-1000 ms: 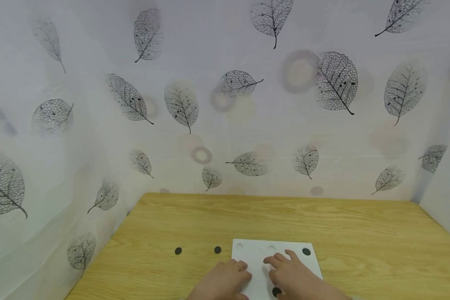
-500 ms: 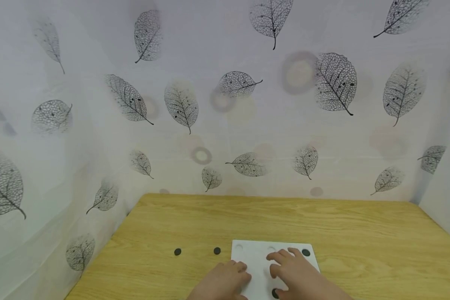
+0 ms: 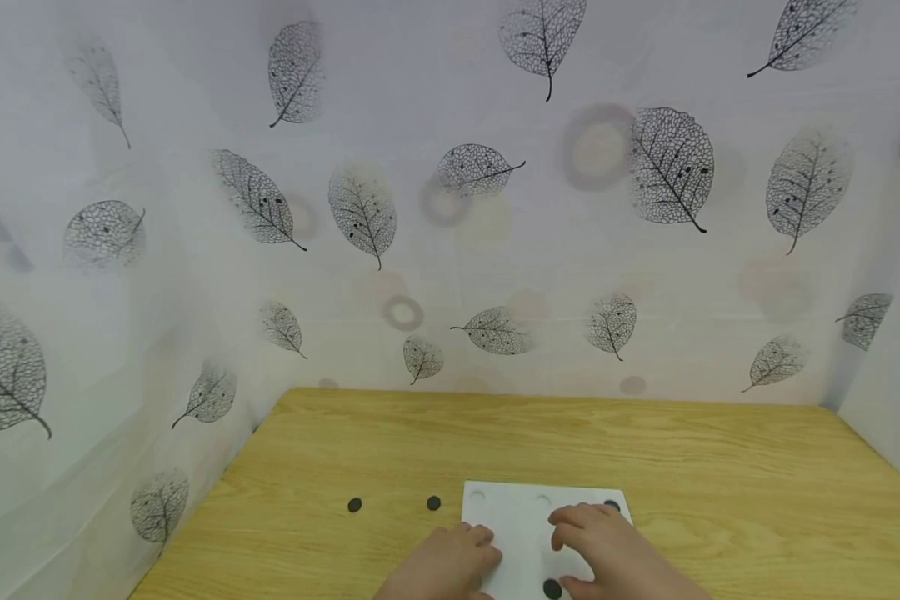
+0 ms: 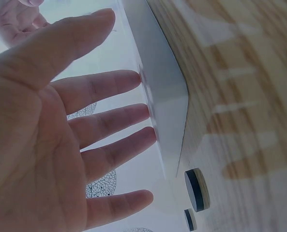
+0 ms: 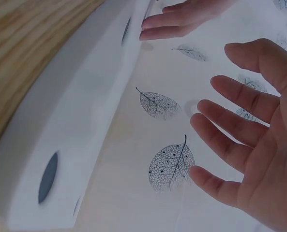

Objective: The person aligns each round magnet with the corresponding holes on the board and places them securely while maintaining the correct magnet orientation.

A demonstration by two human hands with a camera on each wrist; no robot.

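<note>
A white board (image 3: 517, 533) with shallow round recesses lies on the table. My left hand (image 3: 450, 562) is at its left edge; in the left wrist view the fairly straight fingertips (image 4: 145, 135) touch the board. Above the board's right half is my right hand (image 3: 607, 550), apart from it and holding nothing, with fingers (image 5: 235, 94) spread and slightly bent. A black disc (image 3: 552, 588) sits on the board beside the right thumb. Another dark disc (image 3: 612, 506) at the far right corner is partly hidden behind that hand.
Two more black discs, one nearer (image 3: 433, 503) the board and one farther (image 3: 355, 505), lie on the wooden table (image 3: 307, 450) to the left. Behind and at the sides hangs a pale leaf-patterned curtain (image 3: 480, 250).
My right hand has shifted to the right over the board. It uncovers more of the near disc and now covers part of the far corner disc. The left hand stays put.
</note>
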